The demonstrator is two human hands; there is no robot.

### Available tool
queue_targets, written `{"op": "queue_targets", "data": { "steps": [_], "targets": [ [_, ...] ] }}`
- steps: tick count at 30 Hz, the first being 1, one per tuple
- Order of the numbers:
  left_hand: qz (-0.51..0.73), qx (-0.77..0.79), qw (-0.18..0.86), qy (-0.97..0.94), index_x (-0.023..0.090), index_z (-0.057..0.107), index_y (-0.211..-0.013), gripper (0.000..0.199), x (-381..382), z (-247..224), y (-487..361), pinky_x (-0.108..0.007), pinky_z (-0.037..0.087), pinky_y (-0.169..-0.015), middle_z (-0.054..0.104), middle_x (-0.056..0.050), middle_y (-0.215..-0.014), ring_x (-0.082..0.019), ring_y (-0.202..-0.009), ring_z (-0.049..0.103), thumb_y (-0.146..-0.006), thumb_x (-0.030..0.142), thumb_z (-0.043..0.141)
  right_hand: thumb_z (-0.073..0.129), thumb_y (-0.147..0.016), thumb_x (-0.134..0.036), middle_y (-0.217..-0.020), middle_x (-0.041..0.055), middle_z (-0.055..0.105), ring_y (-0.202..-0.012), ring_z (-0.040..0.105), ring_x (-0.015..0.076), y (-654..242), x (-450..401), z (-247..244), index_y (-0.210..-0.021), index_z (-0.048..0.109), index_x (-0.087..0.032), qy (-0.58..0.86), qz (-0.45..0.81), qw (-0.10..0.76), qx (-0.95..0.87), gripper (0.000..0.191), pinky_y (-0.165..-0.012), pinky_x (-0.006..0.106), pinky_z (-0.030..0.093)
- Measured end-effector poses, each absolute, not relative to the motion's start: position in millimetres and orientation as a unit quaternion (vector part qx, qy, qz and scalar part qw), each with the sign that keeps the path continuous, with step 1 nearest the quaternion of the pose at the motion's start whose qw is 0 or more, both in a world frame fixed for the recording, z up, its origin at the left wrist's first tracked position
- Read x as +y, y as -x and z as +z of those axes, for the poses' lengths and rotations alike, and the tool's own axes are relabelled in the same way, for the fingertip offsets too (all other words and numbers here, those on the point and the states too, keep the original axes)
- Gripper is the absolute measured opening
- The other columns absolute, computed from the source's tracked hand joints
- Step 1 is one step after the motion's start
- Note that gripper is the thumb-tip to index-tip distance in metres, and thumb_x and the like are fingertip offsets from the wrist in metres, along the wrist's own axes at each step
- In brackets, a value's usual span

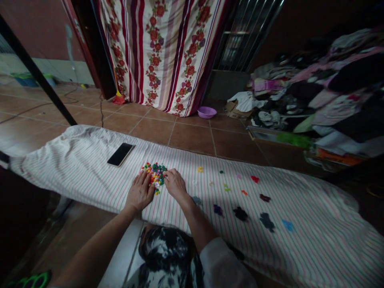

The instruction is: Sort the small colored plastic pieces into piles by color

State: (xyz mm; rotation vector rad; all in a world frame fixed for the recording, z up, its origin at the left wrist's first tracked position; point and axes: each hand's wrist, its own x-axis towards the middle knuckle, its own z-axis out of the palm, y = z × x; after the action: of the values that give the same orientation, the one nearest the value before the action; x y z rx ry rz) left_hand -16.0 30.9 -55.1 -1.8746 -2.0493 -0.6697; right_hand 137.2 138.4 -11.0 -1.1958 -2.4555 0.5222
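A mixed pile of small coloured pieces [155,173], mostly green, red, yellow and white, lies on the striped cloth [90,176]. My left hand [140,189] rests flat at the pile's left edge, fingers stretched out and touching it. On the opposite side, my right hand [175,183] has its fingers bent together at the green pieces; whatever is between the fingertips is hidden. Rightward on the cloth sit small single-colour groups: yellow pieces [200,169], red pieces [255,179], brown pieces [265,197], black pieces [240,213], dark grey pieces [267,222] and blue pieces [287,225].
A phone [121,154] lies left of the pile. Beyond the cloth-covered surface are a tiled floor [189,136], a flowered curtain [162,52], a purple basin [207,112] and a red dustpan [119,98]. Heaped clothes [327,88] fill the right background.
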Motion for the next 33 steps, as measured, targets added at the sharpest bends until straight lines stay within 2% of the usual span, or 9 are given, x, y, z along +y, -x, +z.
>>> {"op": "queue_targets", "data": {
  "steps": [4,9,18,25,33],
  "targets": [
    [-0.235,-0.706,0.150,0.651,0.012,0.052,-0.130,0.047,31,-54,16,-0.050,0.041,-0.109,0.054,-0.018,-0.138,-0.030,-0.139,0.039,-0.094,0.040,0.040,0.057,-0.086,-0.016,-0.102,0.0029,0.059,-0.102,0.055,0.0166,-139,135,-10,-0.095,0.065,-0.025,0.403,0.183,0.188,-0.877,0.015,-0.090,0.026,0.042],
    [-0.232,-0.698,0.157,0.659,0.012,0.053,-0.130,0.047,31,-55,16,-0.051,0.042,-0.108,0.056,-0.018,-0.135,-0.031,-0.138,0.040,-0.094,0.040,0.040,0.058,-0.086,-0.018,-0.107,0.0047,0.060,-0.104,0.054,0.0180,-140,133,-10,-0.105,0.064,-0.024,0.416,0.171,0.192,-0.872,0.020,-0.092,0.028,0.042],
    [-0.231,-0.710,0.148,0.648,0.012,0.052,-0.132,0.050,31,-55,16,-0.050,0.042,-0.108,0.053,-0.018,-0.140,-0.031,-0.138,0.040,-0.094,0.040,0.041,0.059,-0.088,-0.023,-0.103,0.0043,0.060,-0.100,0.055,0.0183,-138,133,-10,-0.097,0.066,-0.026,0.418,0.148,0.189,-0.876,0.012,-0.086,0.027,0.043],
    [-0.223,-0.705,0.132,0.660,0.014,0.053,-0.130,0.047,30,-49,16,-0.050,0.040,-0.109,0.053,-0.017,-0.139,-0.029,-0.139,0.040,-0.093,0.039,0.042,0.056,-0.088,-0.020,-0.100,0.0041,0.062,-0.100,0.055,0.0179,-138,132,-9,-0.093,0.065,-0.024,0.393,0.157,0.222,-0.879,0.011,-0.088,0.028,0.043],
    [-0.216,-0.711,0.127,0.657,0.012,0.055,-0.128,0.047,30,-48,15,-0.048,0.039,-0.111,0.053,-0.018,-0.139,-0.030,-0.138,0.040,-0.094,0.040,0.039,0.052,-0.088,-0.015,-0.097,0.0024,0.069,-0.094,0.060,0.0171,-148,135,-9,-0.098,0.064,-0.023,0.375,0.209,0.254,-0.867,0.017,-0.087,0.028,0.044]
  ]
}}
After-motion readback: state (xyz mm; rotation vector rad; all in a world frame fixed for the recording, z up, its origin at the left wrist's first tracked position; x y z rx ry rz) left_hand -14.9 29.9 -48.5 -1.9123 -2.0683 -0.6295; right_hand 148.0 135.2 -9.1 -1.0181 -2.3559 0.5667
